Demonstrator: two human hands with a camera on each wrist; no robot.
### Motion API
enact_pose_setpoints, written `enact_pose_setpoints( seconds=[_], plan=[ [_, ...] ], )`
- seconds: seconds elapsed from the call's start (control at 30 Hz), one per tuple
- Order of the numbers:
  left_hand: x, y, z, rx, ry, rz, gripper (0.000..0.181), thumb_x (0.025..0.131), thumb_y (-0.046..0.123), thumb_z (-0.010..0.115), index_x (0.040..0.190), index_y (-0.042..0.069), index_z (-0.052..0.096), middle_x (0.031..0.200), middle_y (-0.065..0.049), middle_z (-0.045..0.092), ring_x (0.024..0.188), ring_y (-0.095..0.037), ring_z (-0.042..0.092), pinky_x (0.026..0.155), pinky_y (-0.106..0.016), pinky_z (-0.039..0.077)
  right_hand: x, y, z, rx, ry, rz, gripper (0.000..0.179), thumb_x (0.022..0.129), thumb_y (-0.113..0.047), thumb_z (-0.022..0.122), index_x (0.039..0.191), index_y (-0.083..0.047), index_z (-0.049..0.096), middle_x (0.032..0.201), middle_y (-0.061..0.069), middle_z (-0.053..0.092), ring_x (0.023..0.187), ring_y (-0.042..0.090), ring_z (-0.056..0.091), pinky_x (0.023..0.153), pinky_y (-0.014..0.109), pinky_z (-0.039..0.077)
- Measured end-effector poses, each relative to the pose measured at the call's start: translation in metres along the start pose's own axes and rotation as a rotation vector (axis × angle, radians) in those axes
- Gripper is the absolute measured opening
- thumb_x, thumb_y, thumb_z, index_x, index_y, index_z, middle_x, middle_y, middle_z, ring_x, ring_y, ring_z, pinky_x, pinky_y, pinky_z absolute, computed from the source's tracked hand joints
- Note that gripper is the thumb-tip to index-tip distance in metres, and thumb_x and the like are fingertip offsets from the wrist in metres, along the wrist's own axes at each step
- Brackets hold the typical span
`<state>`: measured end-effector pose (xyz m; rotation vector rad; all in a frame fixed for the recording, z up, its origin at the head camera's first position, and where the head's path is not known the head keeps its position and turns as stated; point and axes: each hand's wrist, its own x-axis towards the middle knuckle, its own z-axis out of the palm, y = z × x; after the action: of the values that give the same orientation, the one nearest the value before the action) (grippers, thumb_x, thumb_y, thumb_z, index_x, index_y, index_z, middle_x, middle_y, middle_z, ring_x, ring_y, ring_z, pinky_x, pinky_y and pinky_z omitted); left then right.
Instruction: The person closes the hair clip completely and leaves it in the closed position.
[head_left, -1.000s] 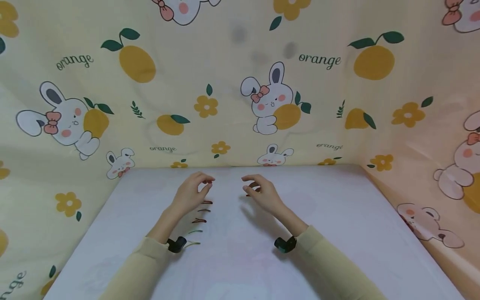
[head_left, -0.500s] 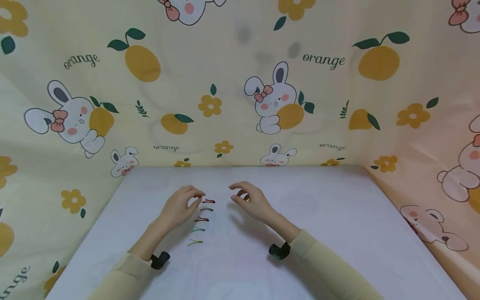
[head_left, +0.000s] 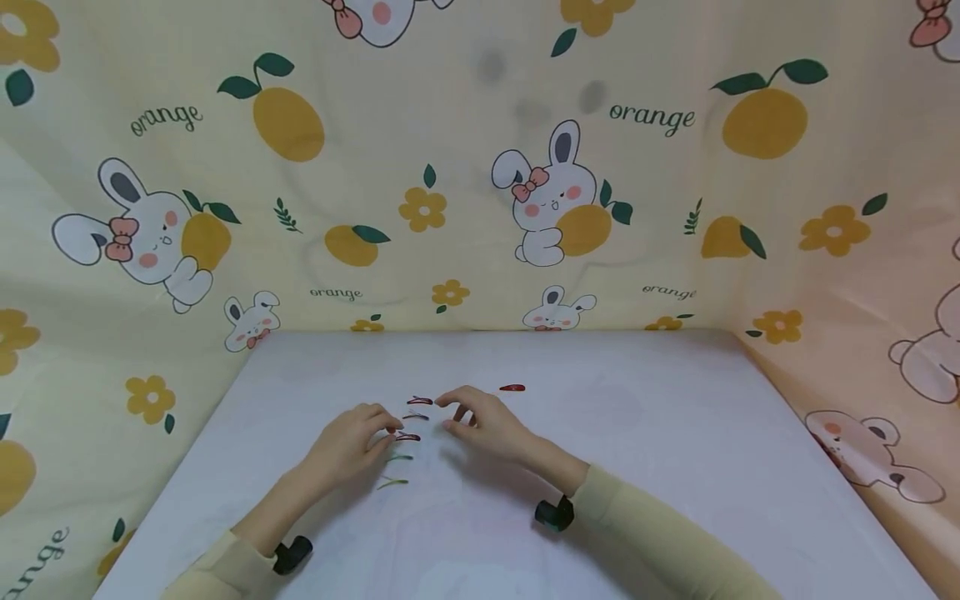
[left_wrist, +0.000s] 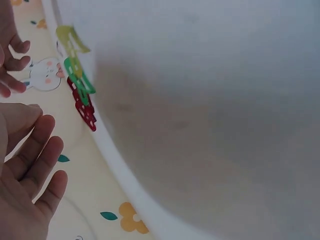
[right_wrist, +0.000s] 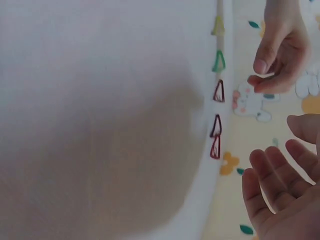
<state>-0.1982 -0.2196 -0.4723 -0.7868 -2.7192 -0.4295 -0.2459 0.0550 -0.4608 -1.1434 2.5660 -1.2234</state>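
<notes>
Several snap hair clips lie in a column on the white table, their arms sprung apart: red [head_left: 420, 402], dark purple [right_wrist: 215, 126], dark red [head_left: 408, 437], green [right_wrist: 219, 61] and yellow-green [head_left: 393, 482]. Over the left side of the column is my left hand [head_left: 348, 446], its thumb and index tips close together beside the dark red clip, holding nothing. My right hand [head_left: 491, 427] hovers to the right of the upper clips with fingers loosely bent and nothing in them. Beyond it lies another red hair clip [head_left: 512, 387], its arms flat together.
The white table [head_left: 675, 467] reaches back to a yellow cloth [head_left: 465, 267] printed with rabbits and oranges. More of this cloth hangs along the left and right sides. Each wrist carries a small black camera, such as the left one [head_left: 293, 555].
Both hands have come back toward the person, the left also moving left and the right slightly left. The upper clips of the column and the flat red clip beyond the right hand now show.
</notes>
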Motion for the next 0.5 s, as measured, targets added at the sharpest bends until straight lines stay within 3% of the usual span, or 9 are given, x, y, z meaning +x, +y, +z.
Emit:
enact_pose_setpoints(
  seconds=[0.2,0.5],
  plan=[
    [-0.009,0.001,0.0,0.028,-0.024,0.053,0.015,0.09,0.01,0.08,0.105,0.012,0.077,0.099,0.002,0.07,0.092,-0.017,0.067,0.078,-0.036,0.058,0.001,-0.004,0.009,-0.039,-0.085,-0.053,0.037,0.099,-0.011,0.07,0.135,-0.007,0.061,0.131,0.007,0.066,0.1,0.017,0.065,0.081,0.027,0.055],
    [-0.021,0.003,0.003,0.022,-0.084,0.089,0.012,0.089,0.013,0.081,0.1,0.016,0.075,0.097,0.006,0.069,0.088,-0.012,0.064,0.076,-0.033,0.057,0.0,-0.014,0.021,-0.035,-0.194,-0.028,0.037,0.101,-0.014,0.07,0.135,-0.005,0.061,0.131,0.007,0.065,0.101,0.014,0.065,0.08,0.022,0.052]
  ],
)
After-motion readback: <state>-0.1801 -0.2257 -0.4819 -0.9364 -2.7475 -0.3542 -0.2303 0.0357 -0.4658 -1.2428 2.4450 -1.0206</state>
